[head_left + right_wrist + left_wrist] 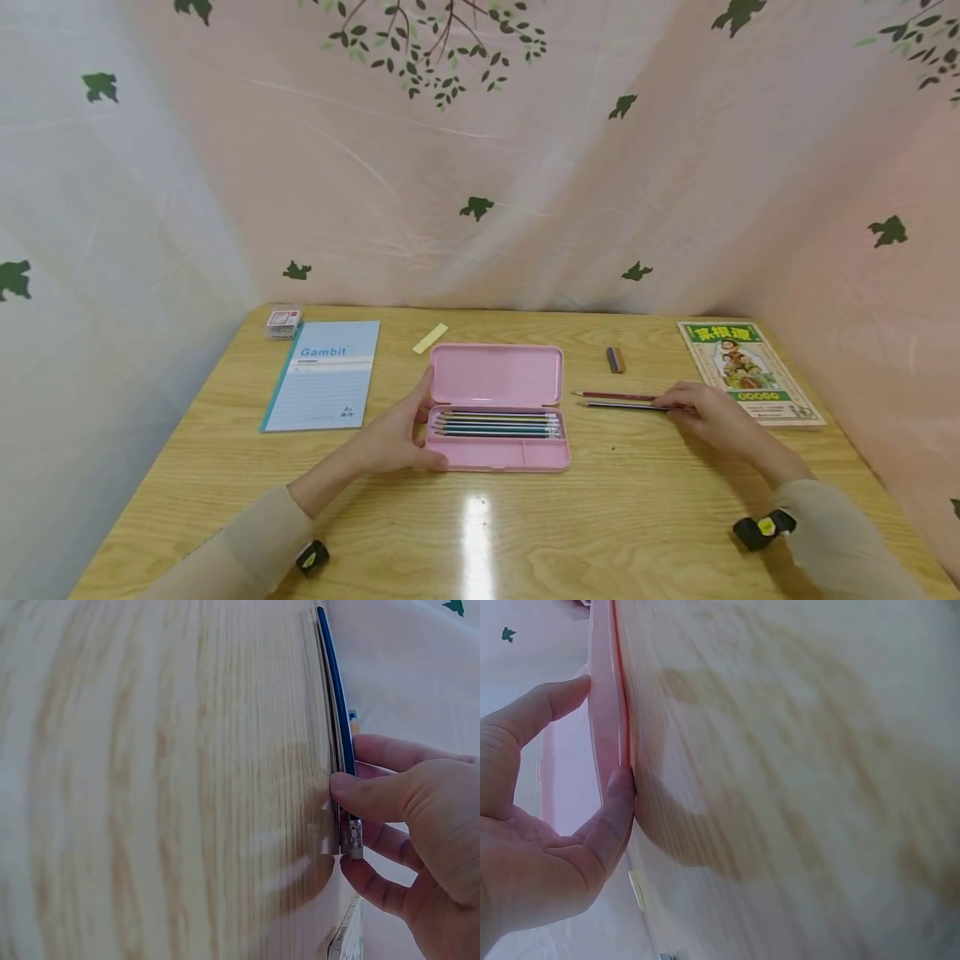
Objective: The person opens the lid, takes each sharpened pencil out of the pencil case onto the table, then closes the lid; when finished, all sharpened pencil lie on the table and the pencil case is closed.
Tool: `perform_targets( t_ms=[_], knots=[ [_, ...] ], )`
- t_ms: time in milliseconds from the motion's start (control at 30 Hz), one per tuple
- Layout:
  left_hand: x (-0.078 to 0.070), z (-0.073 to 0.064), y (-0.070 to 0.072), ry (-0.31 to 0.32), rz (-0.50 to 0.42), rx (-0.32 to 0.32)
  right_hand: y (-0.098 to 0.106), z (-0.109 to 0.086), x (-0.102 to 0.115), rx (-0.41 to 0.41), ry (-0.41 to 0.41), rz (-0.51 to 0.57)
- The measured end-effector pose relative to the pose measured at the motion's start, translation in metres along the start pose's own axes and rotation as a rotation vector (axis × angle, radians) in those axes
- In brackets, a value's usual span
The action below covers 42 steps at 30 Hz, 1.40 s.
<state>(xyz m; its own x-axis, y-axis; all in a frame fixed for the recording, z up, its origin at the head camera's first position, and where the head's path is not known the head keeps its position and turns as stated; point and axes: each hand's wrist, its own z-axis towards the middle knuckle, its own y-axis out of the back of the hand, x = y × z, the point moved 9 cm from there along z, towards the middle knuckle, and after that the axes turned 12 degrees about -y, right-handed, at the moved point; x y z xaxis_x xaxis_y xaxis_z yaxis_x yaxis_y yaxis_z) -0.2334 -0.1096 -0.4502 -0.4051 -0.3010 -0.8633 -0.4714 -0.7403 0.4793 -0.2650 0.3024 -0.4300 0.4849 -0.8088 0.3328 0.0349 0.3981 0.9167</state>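
Note:
An open pink pencil case (472, 454) lies on the wooden table, its lid tipped back. Several pencils (495, 423) lie side by side in its long rear compartment. My left hand (397, 433) grips the case's left end, thumb at the front corner and fingers toward the hinge side. To the right of the case, my right hand (697, 410) pinches a dark pencil (341, 712) near its eraser end, thumb against the barrel. Just behind that one is a red pencil (615, 395), its far end hidden by the fingers. Both points face the case.
A blue notebook (330, 383) lies at left, with a small white box (283, 324) by its top corner. Behind the case is a pale yellow strip (431, 338). A small dark-and-orange block (616, 360) sits at back right, near an illustrated booklet (738, 362).

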Motion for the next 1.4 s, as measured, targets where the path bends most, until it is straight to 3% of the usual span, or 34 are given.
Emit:
perform_targets(
  t_ms=[400,900,1400],
  knots=[
    [0.0031,0.0009,-0.0004,0.017,0.045,0.011,-0.0031,0.0054,0.0034,-0.011,0.005,-0.07],
    [0.002,0.0002,0.0016,0.052,0.081,0.014,-0.0011,0.0058,0.0054,-0.027,0.028,-0.072],
    [0.0027,0.0016,0.0019,0.03,0.074,0.009,-0.0025,0.0072,0.0033,-0.022,-0.006,-0.056]
  ],
)
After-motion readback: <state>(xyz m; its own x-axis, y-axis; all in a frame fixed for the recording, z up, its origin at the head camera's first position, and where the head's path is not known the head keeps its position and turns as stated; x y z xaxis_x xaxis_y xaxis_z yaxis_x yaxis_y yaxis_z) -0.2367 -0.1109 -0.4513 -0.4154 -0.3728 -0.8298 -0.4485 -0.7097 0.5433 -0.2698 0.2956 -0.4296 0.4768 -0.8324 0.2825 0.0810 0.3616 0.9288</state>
